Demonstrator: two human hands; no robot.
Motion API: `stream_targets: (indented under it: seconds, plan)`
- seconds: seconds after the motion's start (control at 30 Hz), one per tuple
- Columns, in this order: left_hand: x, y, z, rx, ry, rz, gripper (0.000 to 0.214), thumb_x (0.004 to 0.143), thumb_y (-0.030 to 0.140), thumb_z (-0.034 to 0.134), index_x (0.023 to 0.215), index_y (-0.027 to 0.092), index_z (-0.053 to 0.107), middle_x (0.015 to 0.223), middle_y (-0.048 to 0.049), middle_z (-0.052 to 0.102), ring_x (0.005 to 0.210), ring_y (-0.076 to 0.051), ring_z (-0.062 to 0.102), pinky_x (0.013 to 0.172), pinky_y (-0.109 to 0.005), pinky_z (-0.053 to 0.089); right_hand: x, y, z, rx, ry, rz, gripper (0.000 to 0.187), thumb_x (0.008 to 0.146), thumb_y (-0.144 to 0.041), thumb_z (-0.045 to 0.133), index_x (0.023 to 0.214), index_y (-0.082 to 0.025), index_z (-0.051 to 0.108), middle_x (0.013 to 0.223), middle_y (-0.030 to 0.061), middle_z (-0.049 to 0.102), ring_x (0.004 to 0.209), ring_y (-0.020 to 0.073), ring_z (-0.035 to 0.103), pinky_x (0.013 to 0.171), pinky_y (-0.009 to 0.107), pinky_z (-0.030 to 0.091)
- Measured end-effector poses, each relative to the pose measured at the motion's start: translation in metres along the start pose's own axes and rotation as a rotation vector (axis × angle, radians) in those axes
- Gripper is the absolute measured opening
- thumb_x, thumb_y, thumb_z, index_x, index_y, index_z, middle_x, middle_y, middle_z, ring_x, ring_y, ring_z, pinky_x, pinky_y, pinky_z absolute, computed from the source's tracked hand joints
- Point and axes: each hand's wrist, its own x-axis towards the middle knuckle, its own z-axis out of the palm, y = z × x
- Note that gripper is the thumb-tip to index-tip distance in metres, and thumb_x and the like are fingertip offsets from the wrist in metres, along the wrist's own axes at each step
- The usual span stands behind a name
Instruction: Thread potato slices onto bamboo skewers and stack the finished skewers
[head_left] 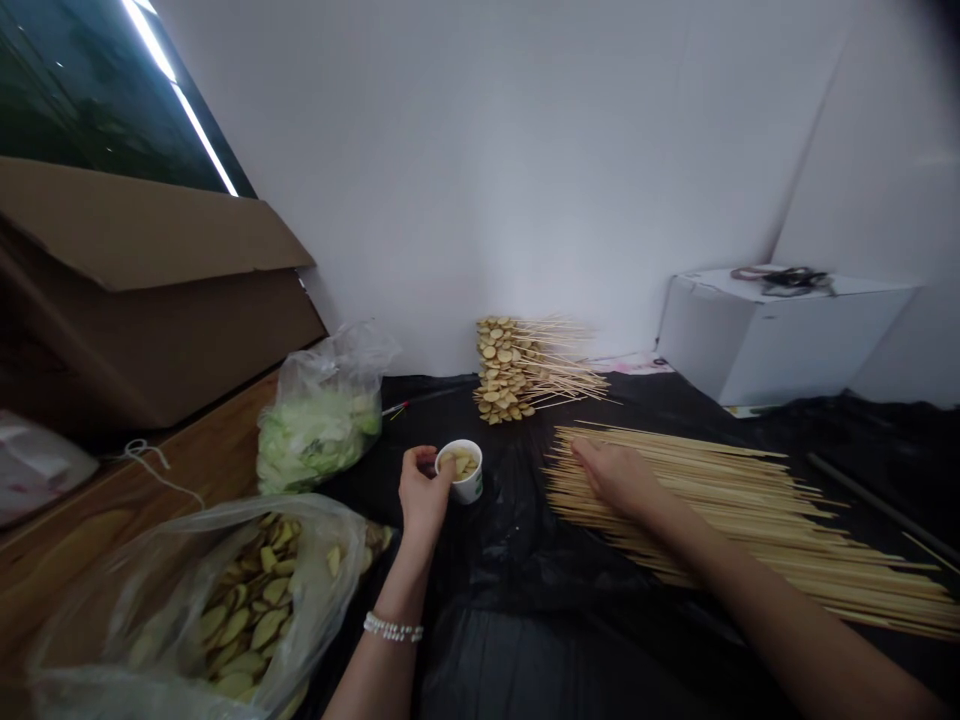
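My left hand (424,492) is at the left side of a white paper cup (470,487), its thumb over the rim and its fingers curled by the side. Pale potato slices (465,463) lie inside this cup. To the right, my right hand (616,476) rests on a wide spread of bamboo skewers (720,490), with fingers pinched together at the tips on the left end; how many skewers they grip is hidden. Against the wall lies a stack of skewered potato slices (504,370), bare stick ends pointing right.
An open clear bag of potato slices (255,610) stands front left, with a bag of pale green vegetable pieces (319,430) behind it. A cardboard box (150,330) is at far left. At right stand a white box (787,335) with cables and a dark rod (877,505). Black plastic sheeting (495,640) covers the surface.
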Motion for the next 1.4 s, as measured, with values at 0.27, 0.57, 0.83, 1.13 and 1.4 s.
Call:
stream_targets:
  seconds: [0.27, 0.57, 0.83, 1.13, 1.4]
  plan:
    - [-0.023, 0.027, 0.010, -0.025, -0.121, 0.247, 0.022, 0.079, 0.033, 0.057, 0.096, 0.020, 0.061, 0.089, -0.0040, 0.064, 0.083, -0.017, 0.061, 0.077, -0.030, 0.047, -0.001, -0.004, -0.003, 0.014, 0.044, -0.014, 0.021, 0.089, -0.016, 0.037, 0.097, -0.017, 0.056, 0.092, 0.0067, 0.065, 0.070, 0.0157, 0.056, 0.057, 0.028, 0.025]
    - [-0.026, 0.029, 0.009, 0.100, -0.177, 0.371, 0.017, 0.086, 0.017, 0.041, 0.089, 0.021, 0.057, 0.090, -0.0038, 0.062, 0.085, -0.017, 0.059, 0.079, -0.031, 0.046, -0.001, -0.003, 0.000, 0.020, 0.026, -0.018, 0.020, 0.089, -0.016, 0.037, 0.097, -0.018, 0.056, 0.092, 0.0065, 0.066, 0.070, 0.0162, 0.056, 0.056, 0.028, 0.024]
    - [-0.027, 0.032, 0.010, 0.188, -0.250, 0.480, 0.028, 0.081, 0.012, 0.044, 0.099, 0.021, 0.064, 0.101, -0.0069, 0.062, 0.097, -0.021, 0.058, 0.090, -0.037, 0.043, -0.001, -0.003, 0.000, 0.010, 0.029, -0.021, 0.019, 0.089, -0.015, 0.037, 0.095, -0.017, 0.056, 0.088, 0.0066, 0.065, 0.067, 0.0155, 0.056, 0.055, 0.028, 0.022]
    - [-0.027, 0.034, 0.008, 0.237, -0.264, 0.500, 0.030, 0.076, 0.013, 0.052, 0.102, 0.023, 0.065, 0.099, -0.0060, 0.063, 0.094, -0.021, 0.058, 0.089, -0.038, 0.044, -0.001, -0.004, 0.001, 0.013, 0.012, -0.019, 0.020, 0.089, -0.015, 0.038, 0.097, -0.018, 0.056, 0.093, 0.0066, 0.065, 0.071, 0.0158, 0.058, 0.057, 0.027, 0.028]
    - [-0.032, 0.037, 0.009, 0.271, -0.300, 0.515, 0.026, 0.072, 0.034, 0.067, 0.096, 0.025, 0.069, 0.101, -0.0058, 0.062, 0.095, -0.022, 0.058, 0.088, -0.037, 0.045, -0.002, -0.002, 0.003, 0.034, 0.003, -0.032, 0.023, 0.088, -0.014, 0.038, 0.100, -0.017, 0.057, 0.095, 0.0081, 0.066, 0.077, 0.0181, 0.059, 0.061, 0.027, 0.031]
